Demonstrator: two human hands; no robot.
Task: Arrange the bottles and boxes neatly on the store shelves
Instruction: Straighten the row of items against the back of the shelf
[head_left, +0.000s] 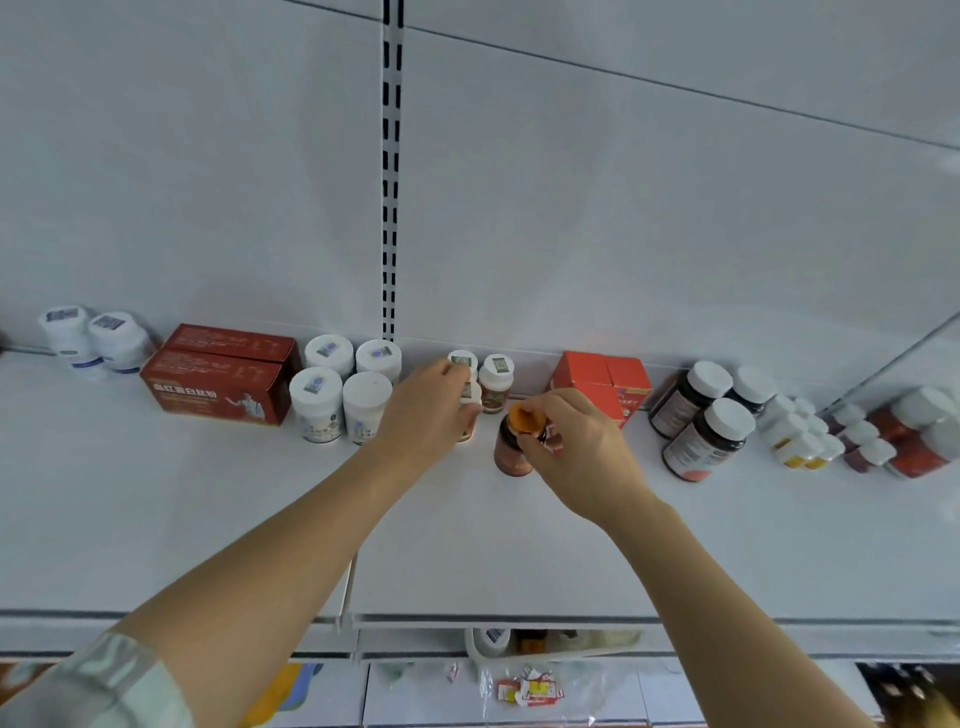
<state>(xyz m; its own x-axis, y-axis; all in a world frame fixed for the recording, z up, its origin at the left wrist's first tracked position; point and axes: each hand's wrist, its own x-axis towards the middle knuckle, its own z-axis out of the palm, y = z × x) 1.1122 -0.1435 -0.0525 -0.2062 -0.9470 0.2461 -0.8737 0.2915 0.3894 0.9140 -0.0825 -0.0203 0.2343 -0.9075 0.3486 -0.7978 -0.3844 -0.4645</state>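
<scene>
On the white shelf (208, 509) my right hand (576, 447) grips an orange-capped brown bottle (511, 452) by its cap; the bottle stands near the shelf's middle. My left hand (428, 410) wraps a small white-capped bottle (470, 410), mostly hidden by my fingers. Two more small white-capped bottles (496, 382) stand just behind it, by the back wall. Left of my hands stand several white tubs (343, 387) and two stacked red boxes (218, 374).
An orange-red box (602, 384) sits right of my hands, then dark bottles with white caps (701, 421) and several small bottles (810, 431) at far right. Two white tubs (93, 338) stand far left. A slotted upright (390, 171) divides the back wall. Lower shelves show items below.
</scene>
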